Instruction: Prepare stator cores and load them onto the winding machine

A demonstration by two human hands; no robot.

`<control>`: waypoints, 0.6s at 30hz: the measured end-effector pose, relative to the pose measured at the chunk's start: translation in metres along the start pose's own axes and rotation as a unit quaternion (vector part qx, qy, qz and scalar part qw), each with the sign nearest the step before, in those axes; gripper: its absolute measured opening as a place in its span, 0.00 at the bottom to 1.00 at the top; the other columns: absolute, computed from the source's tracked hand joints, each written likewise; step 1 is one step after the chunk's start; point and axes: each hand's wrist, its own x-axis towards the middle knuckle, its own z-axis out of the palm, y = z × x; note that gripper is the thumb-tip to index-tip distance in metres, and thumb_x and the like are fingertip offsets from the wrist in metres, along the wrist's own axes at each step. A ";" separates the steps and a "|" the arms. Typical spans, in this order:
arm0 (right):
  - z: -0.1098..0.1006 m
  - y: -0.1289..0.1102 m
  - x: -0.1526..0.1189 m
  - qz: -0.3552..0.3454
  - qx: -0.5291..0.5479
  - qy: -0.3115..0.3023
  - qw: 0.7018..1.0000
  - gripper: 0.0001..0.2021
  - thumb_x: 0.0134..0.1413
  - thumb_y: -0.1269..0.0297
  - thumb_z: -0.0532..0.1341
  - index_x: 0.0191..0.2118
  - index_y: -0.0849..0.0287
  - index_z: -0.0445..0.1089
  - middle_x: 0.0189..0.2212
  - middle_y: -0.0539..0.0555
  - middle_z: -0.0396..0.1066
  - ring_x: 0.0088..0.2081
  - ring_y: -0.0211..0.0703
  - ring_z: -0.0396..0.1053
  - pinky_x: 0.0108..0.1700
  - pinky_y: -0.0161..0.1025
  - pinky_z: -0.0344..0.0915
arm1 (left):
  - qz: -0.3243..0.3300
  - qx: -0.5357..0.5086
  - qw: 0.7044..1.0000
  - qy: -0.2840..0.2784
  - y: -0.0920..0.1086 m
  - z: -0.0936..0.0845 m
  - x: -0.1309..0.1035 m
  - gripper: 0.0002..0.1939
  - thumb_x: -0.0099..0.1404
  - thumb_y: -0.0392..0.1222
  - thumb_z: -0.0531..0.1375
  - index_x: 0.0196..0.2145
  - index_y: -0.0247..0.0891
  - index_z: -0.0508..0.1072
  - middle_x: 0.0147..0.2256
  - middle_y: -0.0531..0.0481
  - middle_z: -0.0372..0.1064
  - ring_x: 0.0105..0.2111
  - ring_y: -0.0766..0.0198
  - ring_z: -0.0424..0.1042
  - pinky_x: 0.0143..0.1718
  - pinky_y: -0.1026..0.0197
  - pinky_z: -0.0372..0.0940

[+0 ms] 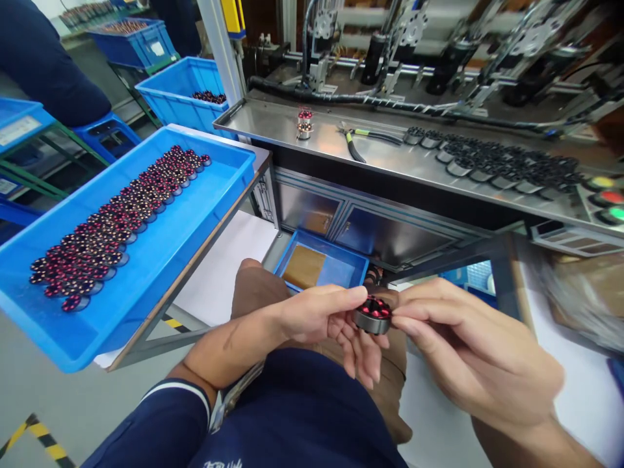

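Observation:
Above my lap, my left hand [336,318] holds a motor stator [373,316], a dark ring with a grey steel side and red wire windings. The left thumb presses its upper rim while the other fingers curl loosely beneath it. My right hand [468,344] pinches the stator's right edge between thumb and forefinger. Any wire end in that pinch is too small to make out. On the metal ledge ahead, a small stack of wound stators [304,123] stands left of open cutting pliers [363,138]. Several black unwound stators [502,162] crowd the ledge's right part.
A blue tray [209,214] with rows of red-wound stators rests on a table at my left. Behind it is a blue bin [170,91]. Machine arms [390,39] rise beyond the metal ledge [273,120]. Push buttons [609,198] are at far right. Another blue tray [358,263] lies low ahead.

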 end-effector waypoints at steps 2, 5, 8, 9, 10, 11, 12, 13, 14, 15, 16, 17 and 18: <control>-0.001 -0.002 -0.001 0.018 -0.023 0.013 0.999 0.07 0.62 0.76 0.63 0.41 0.57 0.72 0.33 0.52 0.75 0.34 0.38 0.74 0.36 0.35 0.70 | 0.057 0.006 0.997 0.043 0.001 0.003 -0.004 0.26 0.65 0.63 0.63 0.43 0.34 0.74 0.32 0.43 0.79 0.30 0.57 0.81 0.28 0.62 0.73; 0.001 -0.005 -0.002 0.066 -0.061 0.052 0.995 0.04 0.62 0.72 0.65 0.38 0.56 0.73 0.33 0.52 0.76 0.32 0.39 0.73 0.34 0.37 0.68 | 0.170 0.027 0.979 0.111 0.002 0.012 -0.008 0.19 0.66 0.45 0.67 0.52 0.40 0.71 0.38 0.46 0.78 0.32 0.61 0.81 0.32 0.63 0.75; 0.005 -0.008 -0.002 0.112 -0.066 0.083 0.988 0.03 0.63 0.70 0.64 0.37 0.55 0.73 0.32 0.52 0.76 0.32 0.40 0.73 0.33 0.39 0.67 | 0.272 0.042 0.950 0.149 0.003 0.019 -0.009 0.22 0.60 0.32 0.70 0.50 0.44 0.73 0.49 0.47 0.75 0.44 0.61 0.81 0.44 0.60 0.76; 0.006 -0.008 -0.001 0.123 -0.059 0.085 0.987 0.04 0.63 0.70 0.64 0.37 0.55 0.73 0.32 0.52 0.76 0.32 0.40 0.73 0.33 0.39 0.67 | 0.302 0.040 0.940 0.155 0.003 0.020 -0.009 0.22 0.58 0.29 0.71 0.47 0.44 0.74 0.50 0.49 0.75 0.49 0.60 0.79 0.49 0.58 0.75; 0.006 -0.008 -0.001 0.128 -0.047 0.081 0.987 0.04 0.64 0.70 0.64 0.37 0.55 0.73 0.32 0.51 0.75 0.32 0.39 0.73 0.33 0.38 0.68 | 0.327 0.034 0.930 0.161 0.004 0.020 -0.008 0.21 0.56 0.28 0.72 0.44 0.44 0.75 0.50 0.51 0.75 0.53 0.59 0.77 0.54 0.56 0.73; 0.006 -0.008 0.000 0.126 -0.033 0.074 0.989 0.04 0.64 0.71 0.63 0.37 0.55 0.73 0.32 0.51 0.75 0.33 0.39 0.73 0.34 0.38 0.68 | 0.345 0.025 0.923 0.168 0.005 0.019 -0.008 0.20 0.55 0.30 0.73 0.42 0.44 0.75 0.48 0.52 0.76 0.56 0.58 0.75 0.56 0.55 0.71; 0.006 -0.008 0.001 0.119 -0.017 0.065 0.991 0.05 0.64 0.72 0.63 0.37 0.56 0.73 0.31 0.51 0.74 0.33 0.39 0.73 0.34 0.37 0.69 | 0.346 0.017 0.922 0.174 0.007 0.017 -0.007 0.19 0.55 0.34 0.74 0.42 0.43 0.75 0.46 0.52 0.77 0.56 0.58 0.75 0.57 0.55 0.71; 0.005 -0.008 0.002 0.106 -0.001 0.054 0.993 0.05 0.64 0.72 0.62 0.37 0.56 0.72 0.31 0.51 0.74 0.33 0.39 0.73 0.34 0.37 0.69 | 0.325 0.012 0.930 0.173 0.009 0.015 -0.006 0.18 0.56 0.42 0.74 0.42 0.42 0.76 0.44 0.50 0.78 0.54 0.57 0.77 0.55 0.56 0.71; 0.005 -0.007 0.003 0.088 0.012 0.042 0.995 0.05 0.64 0.73 0.62 0.38 0.56 0.72 0.31 0.51 0.75 0.34 0.39 0.74 0.34 0.36 0.70 | 0.274 0.009 0.949 0.156 0.011 0.012 -0.005 0.20 0.58 0.52 0.73 0.42 0.39 0.76 0.42 0.46 0.79 0.49 0.56 0.79 0.50 0.57 0.73; 0.004 -0.007 0.005 0.069 0.020 0.031 0.997 0.05 0.64 0.74 0.62 0.38 0.57 0.72 0.31 0.51 0.75 0.34 0.39 0.74 0.34 0.36 0.70 | 0.198 0.008 0.972 0.123 0.013 0.009 -0.005 0.26 0.59 0.62 0.68 0.42 0.36 0.77 0.40 0.43 0.80 0.44 0.54 0.80 0.45 0.56 0.75; 0.003 -0.007 0.006 0.053 0.020 0.022 0.998 0.06 0.64 0.75 0.62 0.39 0.57 0.72 0.32 0.52 0.75 0.34 0.39 0.74 0.35 0.36 0.70 | 0.114 0.010 0.990 0.078 0.015 0.006 -0.004 0.33 0.60 0.70 0.63 0.40 0.33 0.77 0.37 0.40 0.80 0.39 0.53 0.81 0.39 0.56 0.75; 0.002 -0.007 0.006 0.039 0.015 0.016 0.999 0.06 0.63 0.76 0.62 0.39 0.57 0.72 0.32 0.52 0.76 0.34 0.39 0.75 0.35 0.36 0.71 | 0.040 0.012 0.999 0.035 0.015 0.004 -0.004 0.37 0.60 0.74 0.59 0.39 0.31 0.77 0.34 0.38 0.80 0.34 0.52 0.81 0.34 0.56 0.75; 0.001 -0.008 0.007 0.029 0.005 0.015 0.999 0.06 0.63 0.76 0.62 0.40 0.56 0.72 0.33 0.53 0.76 0.34 0.40 0.75 0.35 0.36 0.71 | -0.003 0.013 1.000 0.006 0.016 0.003 -0.005 0.38 0.61 0.75 0.57 0.38 0.31 0.77 0.31 0.39 0.79 0.31 0.52 0.81 0.31 0.56 0.74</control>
